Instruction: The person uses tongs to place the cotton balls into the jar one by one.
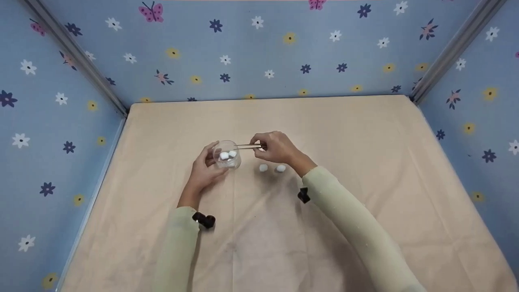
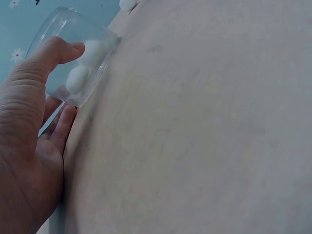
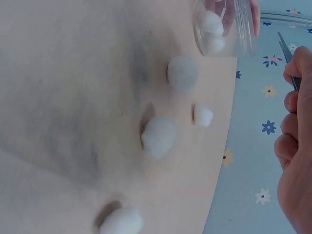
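My left hand (image 1: pixel 204 170) holds a clear jar (image 1: pixel 227 163) round its side, thumb across the near wall in the left wrist view. White cotton balls (image 1: pixel 224 155) lie inside the jar. Between the thumb and fingers of my right hand (image 1: pixel 277 147) is a pair of metal tweezers (image 1: pixel 247 146), its tips at the jar's mouth in the head view. The right wrist view shows the tweezer tips slightly apart with nothing between them. Several loose cotton balls (image 3: pixel 159 137) lie on the table near the right hand; the head view shows only two, under the hand.
A beige cloth (image 1: pixel 259 243) with light creases covers the table. Blue walls (image 1: pixel 275 52) patterned with flowers and butterflies enclose the back and both sides, with grey posts (image 1: pixel 77 52) at the back corners.
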Motion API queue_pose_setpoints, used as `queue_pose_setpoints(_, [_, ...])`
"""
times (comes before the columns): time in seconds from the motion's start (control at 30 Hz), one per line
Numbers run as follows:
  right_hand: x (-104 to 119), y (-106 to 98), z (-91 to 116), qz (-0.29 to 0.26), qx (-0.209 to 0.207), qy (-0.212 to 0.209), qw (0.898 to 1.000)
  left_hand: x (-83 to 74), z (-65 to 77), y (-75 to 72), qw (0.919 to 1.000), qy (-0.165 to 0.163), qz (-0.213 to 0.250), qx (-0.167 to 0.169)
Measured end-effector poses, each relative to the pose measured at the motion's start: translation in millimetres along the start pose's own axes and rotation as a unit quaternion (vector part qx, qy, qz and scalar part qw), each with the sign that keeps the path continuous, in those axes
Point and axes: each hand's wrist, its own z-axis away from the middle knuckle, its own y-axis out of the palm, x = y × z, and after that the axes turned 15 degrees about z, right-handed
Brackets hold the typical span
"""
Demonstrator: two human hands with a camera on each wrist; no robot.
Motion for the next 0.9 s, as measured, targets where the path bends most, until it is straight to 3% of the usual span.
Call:
queue_pose_setpoints(0.73, [-27,0,42,-0.005,-0.015,-0.015,1.000,1.8,-1.0,-0.7,0.9999,-0.009,0.006,-0.001])
queue_pose_setpoints(0.9, [-32,-1,54,0.006,-0.001,-0.010,1.000,1.1,0.0,-0.7,1.0000,-0.005,-0.002,-0.001])
